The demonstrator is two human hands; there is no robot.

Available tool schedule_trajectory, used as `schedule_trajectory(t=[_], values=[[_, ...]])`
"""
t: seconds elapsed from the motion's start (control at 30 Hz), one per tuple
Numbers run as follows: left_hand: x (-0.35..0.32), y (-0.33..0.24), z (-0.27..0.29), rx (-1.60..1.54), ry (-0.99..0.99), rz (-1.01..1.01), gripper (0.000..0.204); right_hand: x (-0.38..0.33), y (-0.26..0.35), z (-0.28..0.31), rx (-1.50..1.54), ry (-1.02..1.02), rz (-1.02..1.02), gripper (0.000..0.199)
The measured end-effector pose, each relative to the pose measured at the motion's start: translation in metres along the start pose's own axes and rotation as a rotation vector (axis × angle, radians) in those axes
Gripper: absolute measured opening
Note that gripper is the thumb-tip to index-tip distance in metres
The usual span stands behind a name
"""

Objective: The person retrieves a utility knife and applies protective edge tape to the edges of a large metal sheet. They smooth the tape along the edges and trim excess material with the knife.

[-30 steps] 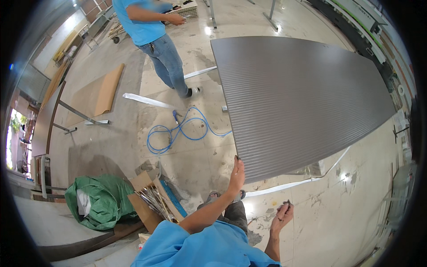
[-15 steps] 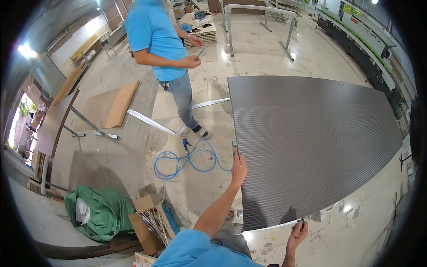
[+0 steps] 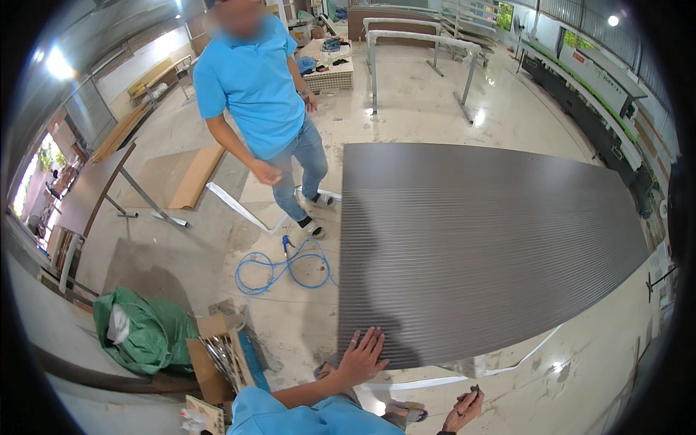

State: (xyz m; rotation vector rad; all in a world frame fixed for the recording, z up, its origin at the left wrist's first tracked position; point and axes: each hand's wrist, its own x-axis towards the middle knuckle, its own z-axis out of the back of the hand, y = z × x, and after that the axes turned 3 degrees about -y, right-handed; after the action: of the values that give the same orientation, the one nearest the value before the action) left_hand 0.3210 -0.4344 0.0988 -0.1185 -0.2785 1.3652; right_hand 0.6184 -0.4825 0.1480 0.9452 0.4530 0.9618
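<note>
A large dark grey-brown panel [image 3: 478,239] with fine parallel ribs lies in front of me and to the right. My left hand [image 3: 365,357] rests on its near left corner, palm down with fingers spread, holding nothing. Below the panel's near edge and apart from it is my right hand [image 3: 464,411]. Its fingers are closed round a small dark object [image 3: 475,390] whose kind I cannot make out.
Beyond the panel's left edge stands a co-worker in a blue shirt [image 3: 250,87]. A coiled blue air hose [image 3: 272,272] lies on the floor. A green sack [image 3: 148,330] and a cardboard box of thin strips [image 3: 217,355] stand at near left. Metal trestles [image 3: 420,36] are behind.
My left hand has moved from the panel's left edge to its near left corner. My right hand has come away from the near edge. The co-worker has turned and lowered their hands.
</note>
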Motion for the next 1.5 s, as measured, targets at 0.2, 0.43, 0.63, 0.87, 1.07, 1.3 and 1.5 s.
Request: schedule_trajectory(t=[0.2,0.43,0.63,0.87,1.07,1.3,1.5], values=[[0.064,-0.138,-0.056,0.077,-0.027,-0.299,0.065,0.08,-0.115,0.163,0.05,-0.192,-0.054,0.042],[0.188,-0.308,-0.121,0.075,0.028,-0.498,0.065,0.194,-0.215,0.341,0.17,-0.291,-0.081,0.041],[0.322,-0.489,-0.199,0.03,0.003,-0.549,0.068,0.323,-0.314,0.402,0.247,-0.365,-0.144,0.031],[0.494,-0.711,-0.282,0.04,-0.063,-0.599,0.064,0.531,-0.418,0.488,0.22,-0.339,-0.172,0.027],[0.639,-0.909,-0.338,0.019,-0.055,-0.673,0.062,0.683,-0.449,0.589,0.38,-0.47,-0.239,0.033],[0.796,-1.138,-0.43,0.055,-0.093,-0.654,0.059,0.862,-0.592,0.676,0.473,-0.487,-0.362,0.03],[0.932,-1.334,-0.52,0.113,-0.109,-0.646,0.057,1.087,-0.754,0.75,0.33,-0.364,-0.321,0.023]])
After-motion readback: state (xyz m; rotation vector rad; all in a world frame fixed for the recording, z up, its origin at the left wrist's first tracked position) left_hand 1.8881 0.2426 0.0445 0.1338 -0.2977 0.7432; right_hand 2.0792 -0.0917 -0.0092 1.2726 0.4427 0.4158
